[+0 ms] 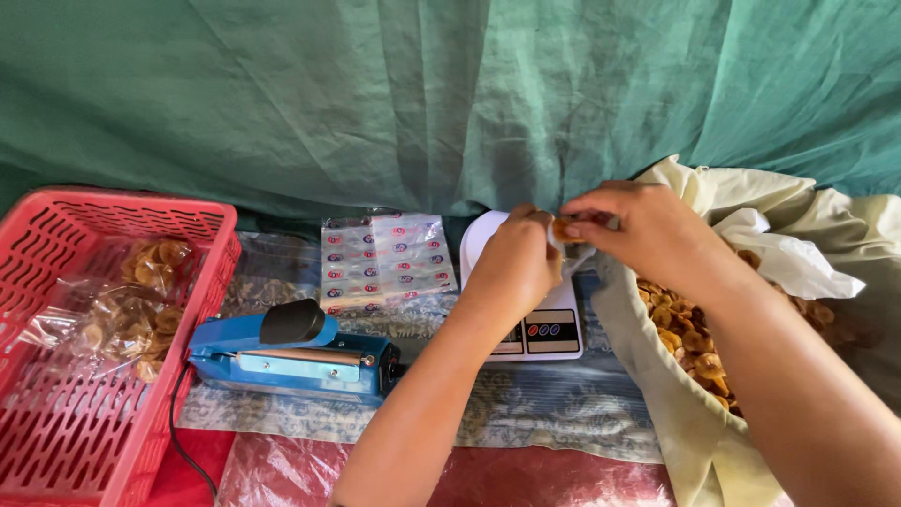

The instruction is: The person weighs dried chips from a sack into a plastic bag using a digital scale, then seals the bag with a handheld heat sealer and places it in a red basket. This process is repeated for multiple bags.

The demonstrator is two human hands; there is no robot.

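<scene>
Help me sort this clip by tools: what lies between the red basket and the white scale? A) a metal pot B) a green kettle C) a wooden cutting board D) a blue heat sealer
D: the blue heat sealer with a black knob sits beside the red basket, left of the white scale.

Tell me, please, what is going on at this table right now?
A person's left hand and right hand meet over a white kitchen scale, pinching some round golden chips at a small clear bag there. More such chips fill the cloth-lined sack on the right. A blue heat sealer sits to the left, empty printed bags lie behind it, and filled chip bags rest in the red basket.
</scene>
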